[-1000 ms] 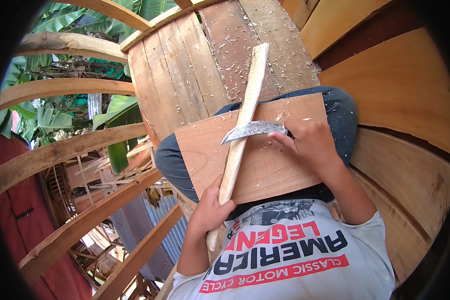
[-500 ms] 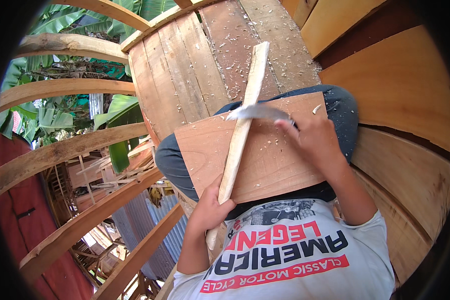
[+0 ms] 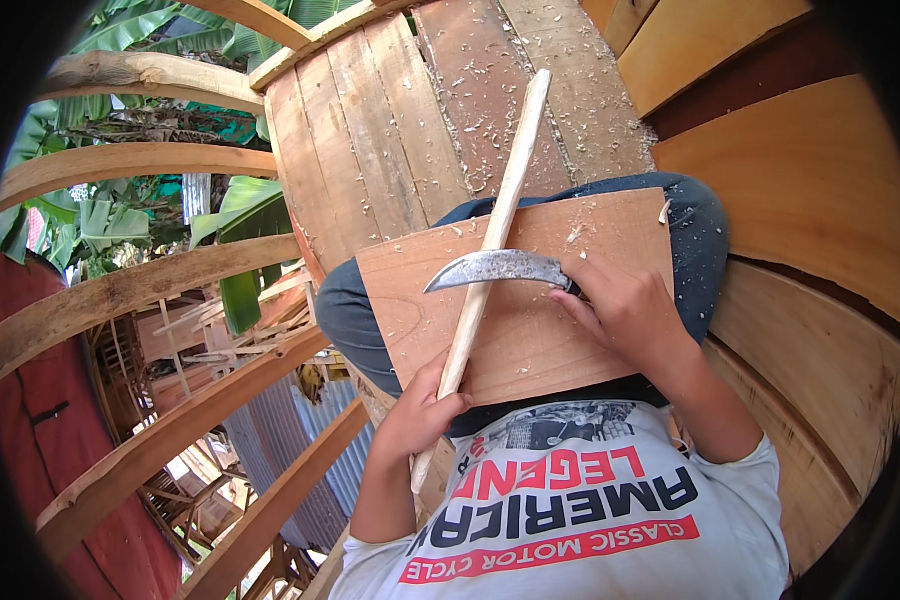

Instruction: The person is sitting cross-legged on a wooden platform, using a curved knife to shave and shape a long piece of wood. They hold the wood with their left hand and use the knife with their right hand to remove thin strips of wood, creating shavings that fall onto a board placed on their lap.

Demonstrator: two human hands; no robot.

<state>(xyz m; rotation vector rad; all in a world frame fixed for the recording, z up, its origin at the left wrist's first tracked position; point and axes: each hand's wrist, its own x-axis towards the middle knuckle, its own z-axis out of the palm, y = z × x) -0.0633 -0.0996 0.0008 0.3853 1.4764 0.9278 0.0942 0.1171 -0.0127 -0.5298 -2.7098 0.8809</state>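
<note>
A plank floor (image 3: 342, 130) lies between a board wall (image 3: 790, 190) and wooden rails (image 3: 140, 283), with daylit banana leaves (image 3: 240, 213) beyond the rails.

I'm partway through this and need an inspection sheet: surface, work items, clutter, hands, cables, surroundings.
Surface: flat wooden board across the person's lap, above a plank floor.
Work items: pale wooden stick slanting over the board; curved knife with its blade lying across the stick; whether the edge bites in cannot be told.
Clutter: wood shavings on the board, with more scattered on the floor planks.
Hands: left hand closed around the stick's lower part; right hand closed on the knife's handle.
Cables: nothing seen.
Surroundings: wooden rails at left, green leaves beyond; wooden panels at right.
</note>
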